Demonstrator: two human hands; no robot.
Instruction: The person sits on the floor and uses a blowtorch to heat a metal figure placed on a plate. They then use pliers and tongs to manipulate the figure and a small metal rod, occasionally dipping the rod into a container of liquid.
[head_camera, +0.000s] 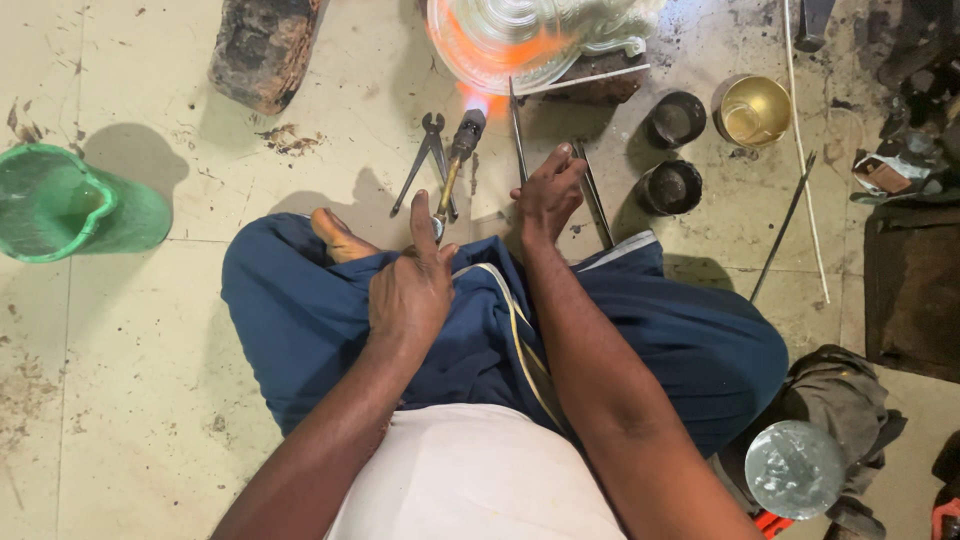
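Note:
I sit cross-legged on the floor in dark blue cloth. My left hand (410, 285) rests on my knee and grips the handle of a gas torch (457, 160). The torch points away from me, and its flame plays on a round glass piece (505, 40) lying on a dark block. My right hand (548, 195) reaches forward and its fingers close on thin metal rods (518, 130) that lie on the floor next to the torch. A pair of pincers (425, 160) lies just left of the torch.
A green plastic jug (60, 205) stands at the left. Two dark small pots (672, 150) and a brass cup (755, 108) stand at the right, beside long rods (800, 150). A rough brick (262, 50) lies at the top left. A glass ball (795, 468) sits by my right knee.

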